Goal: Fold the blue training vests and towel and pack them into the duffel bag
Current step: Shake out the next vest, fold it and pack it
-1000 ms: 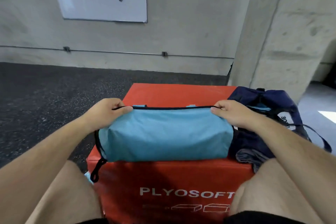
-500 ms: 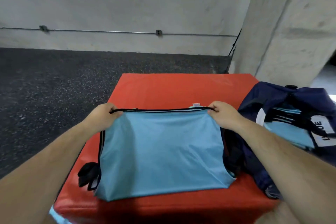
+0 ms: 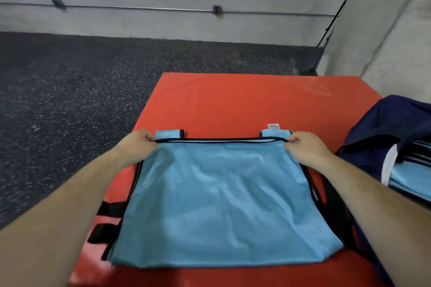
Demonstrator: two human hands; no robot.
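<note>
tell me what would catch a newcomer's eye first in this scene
The light blue vest grabs the eye, spread flat in the middle of the bright red box. The left hand and right hand pinch its black-trimmed far edge at the two corners. At the right edge sits the navy duffel bag, open, with light blue fabric showing inside.
</note>
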